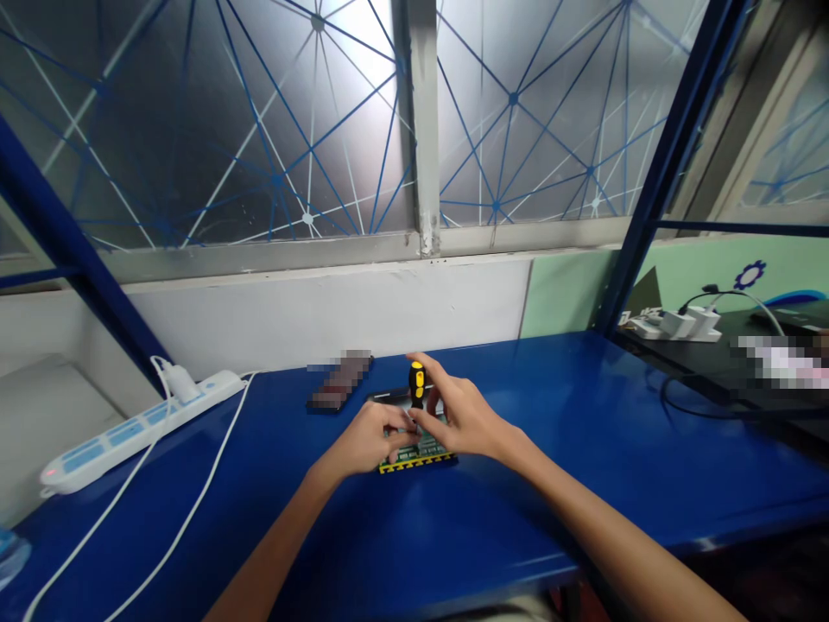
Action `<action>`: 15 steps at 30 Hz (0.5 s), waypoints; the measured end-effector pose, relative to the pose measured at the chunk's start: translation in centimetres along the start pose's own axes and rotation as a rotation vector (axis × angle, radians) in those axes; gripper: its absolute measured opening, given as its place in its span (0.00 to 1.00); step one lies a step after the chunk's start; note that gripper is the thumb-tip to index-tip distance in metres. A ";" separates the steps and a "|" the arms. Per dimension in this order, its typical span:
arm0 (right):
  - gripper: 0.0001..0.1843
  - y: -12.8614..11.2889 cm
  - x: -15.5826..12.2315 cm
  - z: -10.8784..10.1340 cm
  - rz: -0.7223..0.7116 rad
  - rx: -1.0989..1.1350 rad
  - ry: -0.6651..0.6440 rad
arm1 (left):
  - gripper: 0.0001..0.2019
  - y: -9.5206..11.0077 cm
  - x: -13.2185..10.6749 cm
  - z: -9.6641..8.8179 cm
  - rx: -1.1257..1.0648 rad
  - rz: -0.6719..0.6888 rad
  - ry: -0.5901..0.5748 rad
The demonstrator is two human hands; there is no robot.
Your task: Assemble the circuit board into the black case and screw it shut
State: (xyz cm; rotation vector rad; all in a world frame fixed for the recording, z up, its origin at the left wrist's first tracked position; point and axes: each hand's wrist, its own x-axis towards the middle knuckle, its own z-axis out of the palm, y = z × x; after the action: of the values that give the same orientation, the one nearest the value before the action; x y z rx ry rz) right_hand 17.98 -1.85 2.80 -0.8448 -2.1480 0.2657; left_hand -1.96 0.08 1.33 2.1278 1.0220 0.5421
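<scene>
A screwdriver with a black-and-yellow handle stands upright in my right hand, which is closed around it. The index finger reaches to the top of the handle and the thumb lies low near the shaft. My left hand is closed in a pinch beside the lower shaft; what lies between its fingertips is hidden. Beneath both hands is a flat, dark-framed case with a green inside, rows of small pieces and a yellow-and-black front edge. The fingers cover much of it, and the screwdriver's tip is hard to see.
On the blue table, a dark phone-like slab lies behind my left hand. A white power strip with trailing cables sits at the left. To the right, plugs and chargers rest on a black surface. Blue posts frame the window.
</scene>
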 end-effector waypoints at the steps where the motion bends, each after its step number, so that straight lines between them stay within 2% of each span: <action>1: 0.39 0.0 0.0 0.1 -0.001 0.026 0.001 | 0.10 0.0 0.0 0.0 0.000 0.011 -0.004; 8: 0.32 0.1 0.1 0.6 -0.034 -0.029 0.088 | 0.09 0.0 0.1 0.2 -0.028 -0.024 0.011; 15: 0.33 -0.3 0.1 0.2 -0.007 0.035 0.009 | 0.10 -0.4 0.0 0.1 -0.005 0.035 -0.003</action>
State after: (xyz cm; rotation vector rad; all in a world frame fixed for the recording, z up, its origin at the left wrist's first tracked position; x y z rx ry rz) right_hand 17.66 -2.02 2.87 -0.8164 -2.1319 0.2952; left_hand -2.07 0.25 0.93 2.1456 0.9824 0.5580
